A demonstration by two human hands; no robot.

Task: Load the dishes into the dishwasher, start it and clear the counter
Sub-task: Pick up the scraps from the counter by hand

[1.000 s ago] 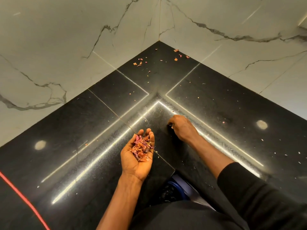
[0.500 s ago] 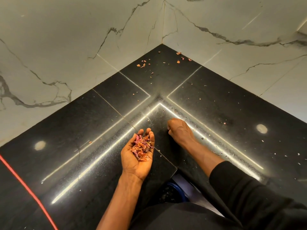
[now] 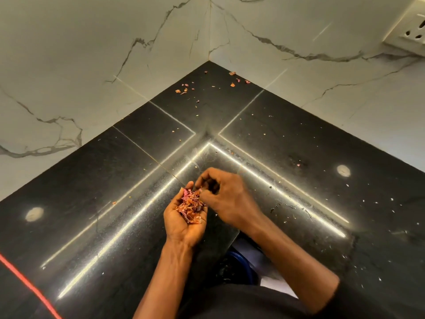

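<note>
Pink scraps (image 3: 190,205) in cupped left grip (image 3: 181,225)

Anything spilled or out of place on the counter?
Yes. Dried pink-orange flakes lie scattered on the black counter near the back corner, pale crumbs to the right. The left hand cups a pile of the same flakes.

pink-orange scraps (image 3: 190,207), heaped in left hand (image 3: 180,225)

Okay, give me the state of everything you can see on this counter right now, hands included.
Left hand, palm up, cupped.
Pink-orange flaky scraps, piled in that palm.
Right hand, fingers curled over the pile; pinch unclear.
Black stone counter, littered with loose crumbs near the corner.
White wall socket, visible holes empty.
</note>
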